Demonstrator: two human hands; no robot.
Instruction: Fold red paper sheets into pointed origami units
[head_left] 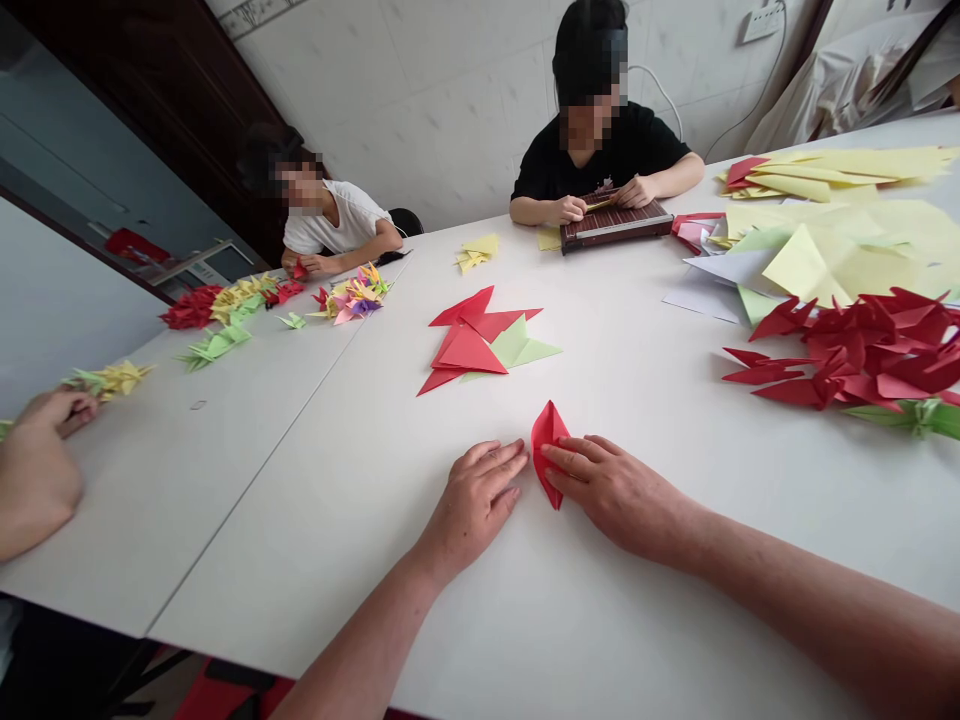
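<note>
So, from my remote seat I take the white desk (pixel 300 520) first; a seam runs across its left part. Toward its right side, near the far edge, I have a broad heap of pale sheets (pixel 862 235), and just nearer, a pile of folded red pieces (pixel 870 350). Between the hands and the far edge lies a group of flat red pieces (pixel 471 347) with a green piece (pixel 517 342) among them.

Next in size come the hands, inward from the near edge. My right hand (pixel 615 490) lays its fingers across the right half of the small red paper (pixel 550 430); I cannot tell whether its thumb pinches. My left hand (pixel 472 505) seems empty, fingers straight and narrowly spaced, tips just beside the paper's left edge.

Smallest is that paper, pointed toward the far and near edges. I judge that uneven pressure from the right fingers could pivot it and set creases crooked; a nudge from the left fingertips could buckle its bowed side.
</note>
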